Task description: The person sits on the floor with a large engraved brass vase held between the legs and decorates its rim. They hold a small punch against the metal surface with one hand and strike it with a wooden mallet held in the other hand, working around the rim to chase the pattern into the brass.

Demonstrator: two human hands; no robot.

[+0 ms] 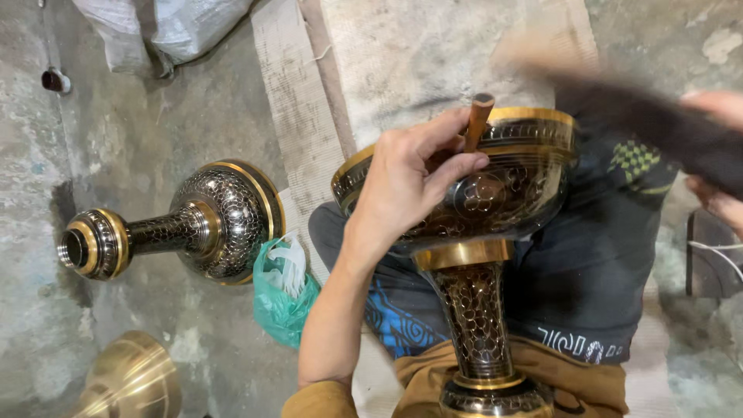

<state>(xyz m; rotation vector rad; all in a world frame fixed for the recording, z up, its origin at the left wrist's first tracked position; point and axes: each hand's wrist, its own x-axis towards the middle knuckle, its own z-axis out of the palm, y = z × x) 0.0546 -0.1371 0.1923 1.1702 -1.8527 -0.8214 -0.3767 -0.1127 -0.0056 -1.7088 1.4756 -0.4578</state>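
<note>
Big black-and-gold vase (480, 255) lying across the lap, wide bowl end up top, thin neck pointing down. Foot of it cut off by the bottom edge.

Left hand (410, 182) resting on the rim of the vase, fingers curled around a small brown wooden stick (478, 122). Only the top of the stick showing; the rest hidden behind the fingers and the rim.

Right hand (716, 155) up and to the right of the vase, all blurry, partly cut off at the side. Fingers wrapped on a long dark thing (650, 124), too smeared to tell what.

Left of the vase, on the grey floor (139, 139): a green plastic bag (282, 290) close by, then a second vase (182, 224) lying on its side. Further down left, a plain gold piece (131, 379), half out of view.
</note>
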